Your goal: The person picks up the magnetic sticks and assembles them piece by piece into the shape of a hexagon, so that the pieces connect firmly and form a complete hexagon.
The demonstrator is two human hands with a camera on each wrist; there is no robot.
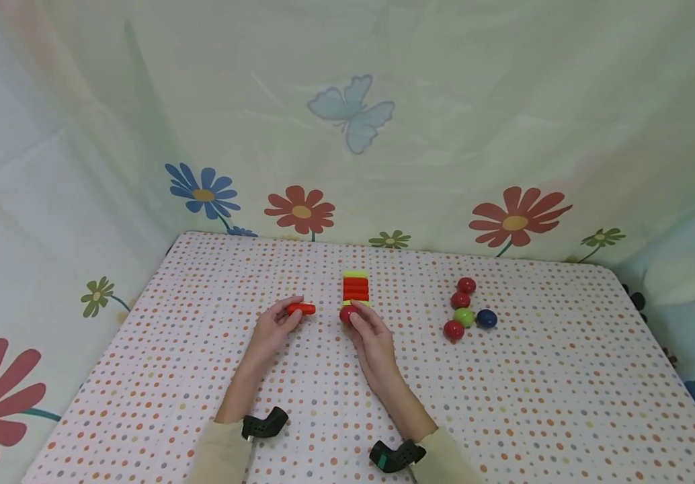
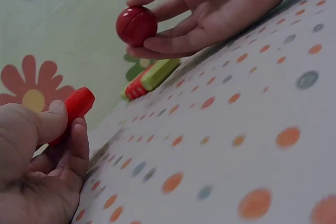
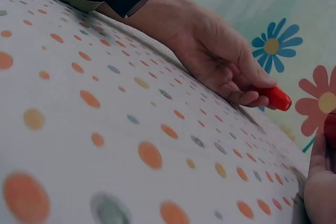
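Note:
Between thumb and fingers, my left hand pinches a short red stick with a faceted end, held sideways just above the table. My right hand holds a shiny red ball by its fingertips; a seam line runs across the ball in the left wrist view. Just beyond the right hand lies a row of sticks, several red ones with a yellow-green one at the far end and another at the near end. The near one is partly hidden by the ball and fingers.
To the right sits a loose group of balls: red ones, a green one and a dark blue one. A dotted cloth covers the table. A flowered curtain hangs behind it. Black wrist devices are on both forearms.

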